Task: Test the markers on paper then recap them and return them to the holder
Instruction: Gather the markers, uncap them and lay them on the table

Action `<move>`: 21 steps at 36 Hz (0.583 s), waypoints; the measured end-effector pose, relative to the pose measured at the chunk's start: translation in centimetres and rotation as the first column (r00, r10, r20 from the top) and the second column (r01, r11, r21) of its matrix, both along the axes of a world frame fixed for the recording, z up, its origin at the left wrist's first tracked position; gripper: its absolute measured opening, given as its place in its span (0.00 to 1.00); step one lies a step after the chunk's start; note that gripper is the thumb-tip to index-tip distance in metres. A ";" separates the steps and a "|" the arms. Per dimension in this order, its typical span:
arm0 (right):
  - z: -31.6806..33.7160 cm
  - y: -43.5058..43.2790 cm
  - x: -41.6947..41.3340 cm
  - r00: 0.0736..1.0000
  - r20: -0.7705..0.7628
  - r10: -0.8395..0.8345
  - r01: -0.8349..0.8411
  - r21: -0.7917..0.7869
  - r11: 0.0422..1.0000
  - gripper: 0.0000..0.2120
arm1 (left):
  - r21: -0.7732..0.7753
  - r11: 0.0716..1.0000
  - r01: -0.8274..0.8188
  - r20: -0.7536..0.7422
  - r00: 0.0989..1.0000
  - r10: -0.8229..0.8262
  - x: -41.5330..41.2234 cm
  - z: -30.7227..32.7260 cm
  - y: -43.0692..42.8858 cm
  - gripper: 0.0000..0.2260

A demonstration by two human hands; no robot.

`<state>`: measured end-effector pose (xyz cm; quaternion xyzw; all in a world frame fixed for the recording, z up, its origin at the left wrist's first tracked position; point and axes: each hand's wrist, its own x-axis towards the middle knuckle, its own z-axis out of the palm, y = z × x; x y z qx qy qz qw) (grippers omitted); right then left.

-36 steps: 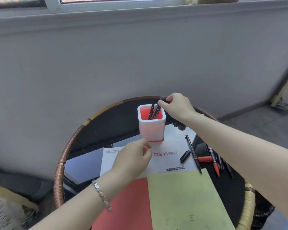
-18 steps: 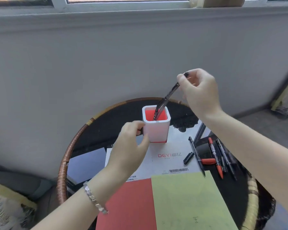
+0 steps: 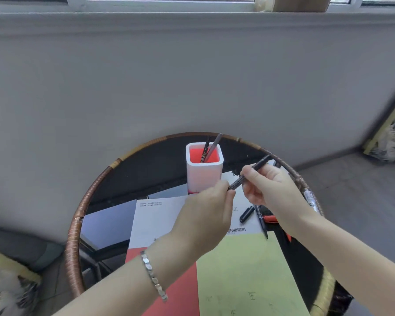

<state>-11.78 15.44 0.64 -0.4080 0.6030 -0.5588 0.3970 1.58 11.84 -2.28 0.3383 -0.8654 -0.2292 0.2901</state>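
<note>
A white square holder (image 3: 203,176) with a red inside stands at the back of the round table and has two dark markers (image 3: 211,148) leaning in it. In front of it my right hand (image 3: 269,185) grips a black marker (image 3: 258,166) around its middle, held slanted above the table. My left hand (image 3: 205,215) pinches that marker's lower end. A light green sheet (image 3: 244,277) with faint marks lies nearest me, beside a red sheet (image 3: 180,290).
A white printed sheet (image 3: 153,220) lies under the holder. On it sit a loose black cap (image 3: 246,214) and an uncapped black marker (image 3: 261,221); red markers (image 3: 270,218) lie partly hidden behind my right wrist. The table has a woven rattan rim (image 3: 72,226).
My right hand has drawn the black marker out of the holder and lowered it in front. My left hand has let go of the holder and taken the marker's lower end.
</note>
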 end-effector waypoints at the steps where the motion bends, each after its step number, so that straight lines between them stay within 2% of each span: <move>1: -0.2 0.1 0.0 0.999 0.032 0.002 -0.002 -0.006 1.000 0.09 | 0.011 1.000 0.014 -0.016 1.000 -0.014 0.0 -0.1 0.3 0.12; 4: -0.9 0.4 -0.2 0.994 0.109 0.010 -0.008 -0.020 1.000 0.10 | 0.116 0.992 0.054 -0.060 0.997 -0.047 -0.1 -0.2 0.5 0.16; 9: -1.6 0.7 -0.7 0.989 0.143 0.046 -0.040 -0.043 0.998 0.10 | 0.317 0.942 0.107 -0.110 0.991 -0.076 -0.1 0.2 0.3 0.14; 12: -1.7 0.8 -0.9 0.984 0.155 0.083 -0.070 -0.089 0.994 0.08 | 0.447 0.883 0.147 -0.153 0.984 -0.087 -0.2 0.4 0.1 0.14; 16: -1.5 0.7 -1.1 0.984 0.113 0.140 -0.123 -0.141 0.982 0.07 | 0.627 0.744 0.232 -0.239 0.966 -0.100 0.2 0.6 -0.2 0.13; 18: -1.6 0.7 -1.0 0.984 0.090 0.156 -0.141 -0.152 0.978 0.06 | 0.651 0.721 0.237 -0.245 0.965 -0.097 0.4 0.6 -0.2 0.13; 21: -2.1 0.5 -0.7 0.988 0.063 0.139 -0.128 -0.152 0.980 0.06 | 0.642 0.737 0.214 -0.234 0.969 -0.078 0.5 0.3 -0.4 0.12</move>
